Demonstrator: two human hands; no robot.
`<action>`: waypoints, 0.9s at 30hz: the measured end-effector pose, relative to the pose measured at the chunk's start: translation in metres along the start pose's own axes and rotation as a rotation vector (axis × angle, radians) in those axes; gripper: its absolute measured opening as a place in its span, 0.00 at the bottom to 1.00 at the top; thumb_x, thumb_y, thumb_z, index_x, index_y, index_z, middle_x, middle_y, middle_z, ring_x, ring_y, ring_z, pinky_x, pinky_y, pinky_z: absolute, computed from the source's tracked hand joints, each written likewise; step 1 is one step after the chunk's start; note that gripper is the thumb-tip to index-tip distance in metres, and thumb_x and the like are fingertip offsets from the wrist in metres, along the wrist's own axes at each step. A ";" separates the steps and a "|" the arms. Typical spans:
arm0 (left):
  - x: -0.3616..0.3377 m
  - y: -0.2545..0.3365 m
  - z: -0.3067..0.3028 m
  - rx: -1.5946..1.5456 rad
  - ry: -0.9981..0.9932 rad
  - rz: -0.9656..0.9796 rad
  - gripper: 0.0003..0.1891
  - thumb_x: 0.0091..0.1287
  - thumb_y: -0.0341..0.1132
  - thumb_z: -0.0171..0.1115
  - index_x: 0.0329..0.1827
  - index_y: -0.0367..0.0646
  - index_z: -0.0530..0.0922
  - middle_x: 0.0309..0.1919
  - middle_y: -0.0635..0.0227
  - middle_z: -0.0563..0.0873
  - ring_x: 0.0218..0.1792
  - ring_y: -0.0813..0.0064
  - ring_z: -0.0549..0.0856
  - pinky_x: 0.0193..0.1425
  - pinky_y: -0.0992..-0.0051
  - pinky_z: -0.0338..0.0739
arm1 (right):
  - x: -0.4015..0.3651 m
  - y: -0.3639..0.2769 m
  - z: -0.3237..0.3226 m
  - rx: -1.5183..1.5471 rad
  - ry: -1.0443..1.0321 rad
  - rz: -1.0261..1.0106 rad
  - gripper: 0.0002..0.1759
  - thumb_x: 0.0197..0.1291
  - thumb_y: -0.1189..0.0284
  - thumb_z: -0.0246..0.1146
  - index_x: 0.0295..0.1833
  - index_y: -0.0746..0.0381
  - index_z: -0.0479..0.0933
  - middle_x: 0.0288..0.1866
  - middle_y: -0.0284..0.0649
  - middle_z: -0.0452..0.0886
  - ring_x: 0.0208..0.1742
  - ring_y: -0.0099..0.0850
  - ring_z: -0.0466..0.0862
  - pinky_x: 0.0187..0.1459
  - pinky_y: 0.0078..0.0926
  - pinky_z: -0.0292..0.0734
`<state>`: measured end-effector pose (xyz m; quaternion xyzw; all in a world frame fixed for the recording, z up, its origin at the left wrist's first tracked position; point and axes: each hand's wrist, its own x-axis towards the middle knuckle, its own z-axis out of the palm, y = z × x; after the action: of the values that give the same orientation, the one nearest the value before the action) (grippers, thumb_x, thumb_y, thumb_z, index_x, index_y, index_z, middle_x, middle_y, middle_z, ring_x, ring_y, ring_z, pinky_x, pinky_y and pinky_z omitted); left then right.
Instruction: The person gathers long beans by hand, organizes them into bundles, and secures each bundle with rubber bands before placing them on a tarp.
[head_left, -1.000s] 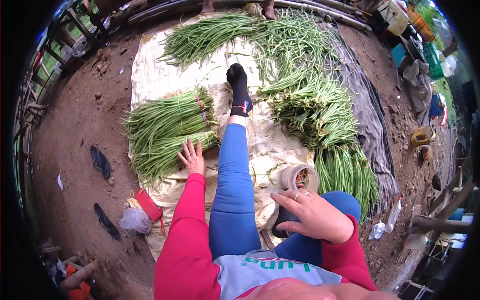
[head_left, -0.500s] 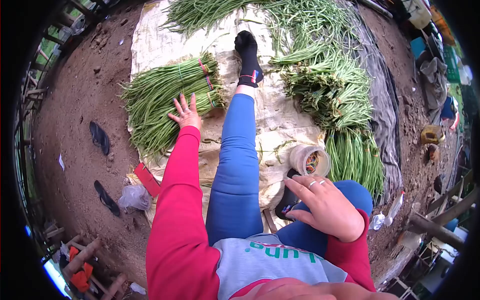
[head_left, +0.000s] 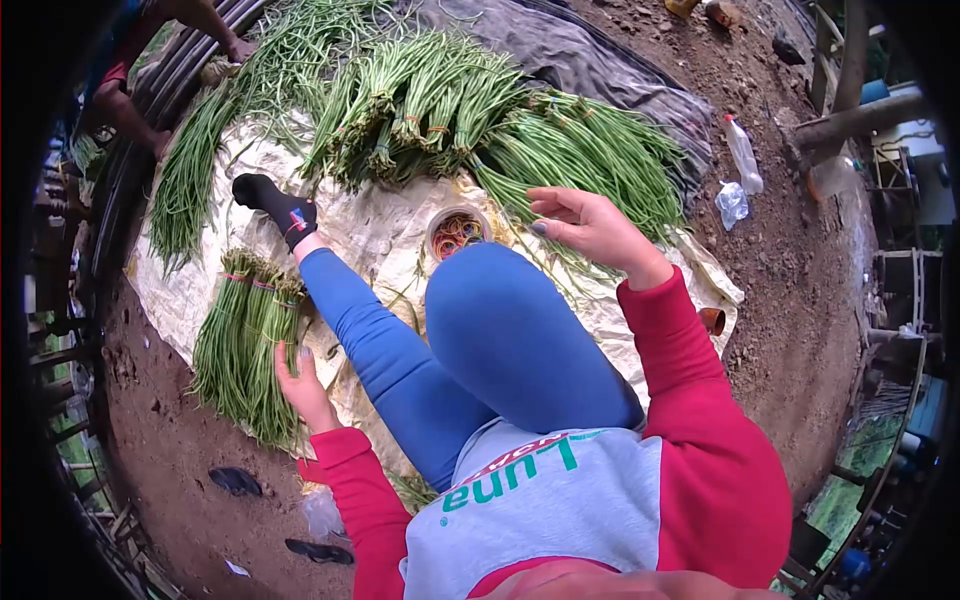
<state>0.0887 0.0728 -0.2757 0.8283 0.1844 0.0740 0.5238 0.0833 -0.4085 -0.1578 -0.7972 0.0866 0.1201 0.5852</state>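
Note:
My left hand rests flat on the near end of the tied bundles of long green beans lying on the pale sheet, its fingers spread over the stalks. My right hand hovers above the loose long beans to the right, fingers slightly curled with nothing in them. A round tub of coloured rubber bands stands just beyond my raised right knee. My left leg stretches out, ending in a black sock.
More piles of long beans cover the far part of the sheet. A grey tarp lies beyond. A plastic bottle and plastic bag lie on the dirt at right. Sandals lie on the dirt at left. Another person's legs show at far left.
The view has swung round to the right. My right hand left my knee and reached out over the loose beans. My left hand stays on the tied bundles.

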 end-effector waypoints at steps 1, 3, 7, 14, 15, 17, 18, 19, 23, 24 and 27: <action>-0.012 0.025 0.016 -0.281 -0.009 -0.080 0.25 0.71 0.27 0.64 0.71 0.36 0.70 0.67 0.54 0.76 0.67 0.62 0.76 0.73 0.69 0.67 | 0.007 0.031 -0.015 -0.012 0.071 0.042 0.29 0.67 0.66 0.68 0.69 0.68 0.73 0.63 0.52 0.81 0.64 0.37 0.82 0.65 0.32 0.76; -0.016 0.049 0.051 -0.401 -0.053 -0.031 0.23 0.71 0.25 0.62 0.70 0.35 0.71 0.66 0.56 0.78 0.65 0.64 0.78 0.72 0.70 0.69 | 0.032 0.085 -0.041 -0.008 0.140 0.131 0.29 0.66 0.68 0.67 0.68 0.71 0.73 0.65 0.53 0.80 0.65 0.38 0.81 0.65 0.31 0.76; -0.020 0.127 0.147 -0.827 -0.437 -0.181 0.20 0.72 0.22 0.59 0.67 0.34 0.72 0.63 0.57 0.79 0.65 0.64 0.78 0.73 0.65 0.72 | 0.091 0.140 -0.055 -0.146 0.217 0.142 0.31 0.64 0.64 0.68 0.67 0.72 0.74 0.65 0.53 0.80 0.66 0.41 0.81 0.66 0.34 0.75; 0.015 0.133 0.400 -0.826 -0.734 -1.034 0.18 0.70 0.26 0.59 0.61 0.32 0.69 0.63 0.51 0.72 0.61 0.58 0.76 0.67 0.58 0.74 | 0.187 0.178 -0.046 -0.564 0.328 0.016 0.24 0.60 0.60 0.69 0.57 0.65 0.82 0.53 0.56 0.84 0.57 0.51 0.83 0.60 0.43 0.77; 0.009 0.144 0.422 -0.687 -0.650 -1.002 0.15 0.68 0.26 0.59 0.55 0.33 0.71 0.57 0.52 0.74 0.56 0.58 0.78 0.63 0.57 0.75 | 0.196 0.175 -0.046 -0.673 0.370 -0.016 0.21 0.59 0.60 0.69 0.53 0.64 0.83 0.51 0.55 0.84 0.55 0.51 0.83 0.60 0.44 0.77; 0.025 0.096 0.485 -0.539 -0.461 -0.894 0.17 0.64 0.25 0.58 0.56 0.31 0.72 0.51 0.53 0.80 0.49 0.60 0.82 0.56 0.60 0.77 | 0.220 0.180 -0.047 -0.805 0.445 -0.018 0.19 0.56 0.59 0.71 0.45 0.62 0.85 0.52 0.51 0.83 0.55 0.48 0.82 0.58 0.45 0.77; 0.037 0.038 0.526 -0.526 -0.357 -0.822 0.23 0.63 0.24 0.56 0.63 0.28 0.71 0.51 0.52 0.83 0.49 0.61 0.84 0.53 0.63 0.79 | 0.228 0.181 -0.046 -0.812 0.431 -0.020 0.19 0.56 0.59 0.71 0.45 0.62 0.85 0.52 0.51 0.83 0.55 0.48 0.82 0.58 0.45 0.77; 0.035 0.041 0.530 -0.420 -0.254 -0.824 0.26 0.59 0.24 0.58 0.63 0.26 0.72 0.55 0.51 0.83 0.51 0.62 0.85 0.54 0.66 0.79 | 0.234 0.180 -0.044 -0.881 0.454 0.046 0.19 0.55 0.58 0.71 0.44 0.62 0.85 0.53 0.50 0.82 0.57 0.47 0.82 0.58 0.45 0.77; 0.043 0.022 0.542 -0.156 -0.209 -0.750 0.31 0.54 0.24 0.67 0.64 0.25 0.73 0.62 0.47 0.80 0.59 0.61 0.84 0.56 0.70 0.79 | 0.249 0.174 -0.039 -0.932 0.427 0.176 0.24 0.51 0.52 0.75 0.44 0.62 0.86 0.55 0.48 0.82 0.60 0.46 0.80 0.58 0.45 0.77; 0.059 -0.033 0.565 -0.336 -0.287 -0.802 0.30 0.54 0.26 0.70 0.60 0.22 0.74 0.54 0.49 0.84 0.50 0.63 0.86 0.52 0.68 0.80 | 0.250 0.169 -0.039 -0.918 0.391 0.205 0.27 0.49 0.50 0.76 0.44 0.63 0.85 0.55 0.49 0.82 0.60 0.47 0.80 0.58 0.45 0.77; 0.051 0.027 0.547 -0.494 -0.345 -0.900 0.13 0.60 0.23 0.62 0.47 0.26 0.79 0.38 0.53 0.85 0.36 0.55 0.87 0.43 0.53 0.84 | 0.255 0.174 -0.047 -0.765 0.287 0.202 0.42 0.43 0.48 0.79 0.56 0.66 0.77 0.55 0.54 0.83 0.59 0.49 0.82 0.59 0.43 0.78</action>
<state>0.3153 -0.3781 -0.4959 0.5199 0.4093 -0.2535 0.7056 0.2832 -0.5046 -0.3783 -0.9532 0.1943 0.0880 0.2141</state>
